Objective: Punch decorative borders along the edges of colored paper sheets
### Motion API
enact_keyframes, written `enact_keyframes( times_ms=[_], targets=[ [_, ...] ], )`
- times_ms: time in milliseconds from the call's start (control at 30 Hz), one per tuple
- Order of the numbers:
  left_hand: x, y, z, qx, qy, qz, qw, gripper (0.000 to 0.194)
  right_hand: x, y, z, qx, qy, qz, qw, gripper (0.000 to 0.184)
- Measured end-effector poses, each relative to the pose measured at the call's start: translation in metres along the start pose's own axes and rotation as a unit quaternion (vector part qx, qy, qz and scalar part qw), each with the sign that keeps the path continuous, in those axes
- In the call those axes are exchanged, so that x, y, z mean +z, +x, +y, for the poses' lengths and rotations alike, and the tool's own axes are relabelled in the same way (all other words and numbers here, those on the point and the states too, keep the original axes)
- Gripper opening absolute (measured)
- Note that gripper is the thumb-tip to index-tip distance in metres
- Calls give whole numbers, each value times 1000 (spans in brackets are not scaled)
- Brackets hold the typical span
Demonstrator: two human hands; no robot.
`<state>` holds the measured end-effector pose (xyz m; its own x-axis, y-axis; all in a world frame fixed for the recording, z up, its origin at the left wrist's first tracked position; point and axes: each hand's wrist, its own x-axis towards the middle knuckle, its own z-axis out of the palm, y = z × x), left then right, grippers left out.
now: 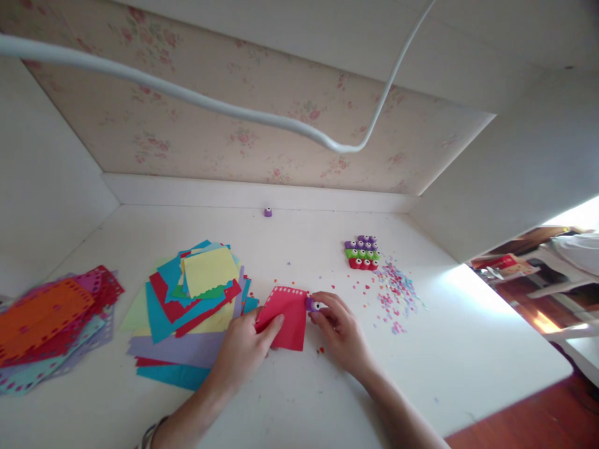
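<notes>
A red sheet of paper (291, 315) with a row of punched holes along its top edge is pinched in my left hand (250, 340), the thumb lying on its face. More holes run down its upper left side. My right hand (340, 327) grips a small purple craft punch (312, 304) between thumb and fingers. The punch sits at the upper right corner of the red paper; whether the paper is inside its slot I cannot make out. Tiny cut-out bits lie on the table around the paper.
Left of my hands is a pile of coloured paper (213, 272); farther left, punched sheets (47, 312) are stacked. Several purple, green and red punches (362, 254) stand grouped at right, beside scattered confetti (395, 287). One purple punch (268, 212) stands near the wall. A white cable (210, 106) hangs above.
</notes>
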<state>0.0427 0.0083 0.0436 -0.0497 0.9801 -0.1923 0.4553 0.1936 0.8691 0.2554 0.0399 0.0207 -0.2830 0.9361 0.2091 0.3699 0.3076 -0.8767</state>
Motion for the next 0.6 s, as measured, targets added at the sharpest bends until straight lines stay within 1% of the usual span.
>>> enact_keyframes(
  times_ms=[133, 267, 433, 500, 600],
  targets=[
    [0, -1, -1, 4, 11, -8, 1000, 36, -1, 0, 0, -13, -22, 8, 1000, 23],
    [0, -3, 1, 12, 21, -14, 1000, 36, -3, 0, -2, -28, -46, -2, 999, 24],
    [2, -5, 3, 30, 23, -50, 998, 36, -5, 0, -3, -23, -69, -3, 997, 25],
    [6, -9, 0, 56, 66, -37, 996, 41, -6, 0, -3, -26, -97, -2, 995, 26],
    [14, -18, -5, 129, 175, 28, 976, 60, -8, 3, -2, -46, -149, -27, 987, 28]
  ],
)
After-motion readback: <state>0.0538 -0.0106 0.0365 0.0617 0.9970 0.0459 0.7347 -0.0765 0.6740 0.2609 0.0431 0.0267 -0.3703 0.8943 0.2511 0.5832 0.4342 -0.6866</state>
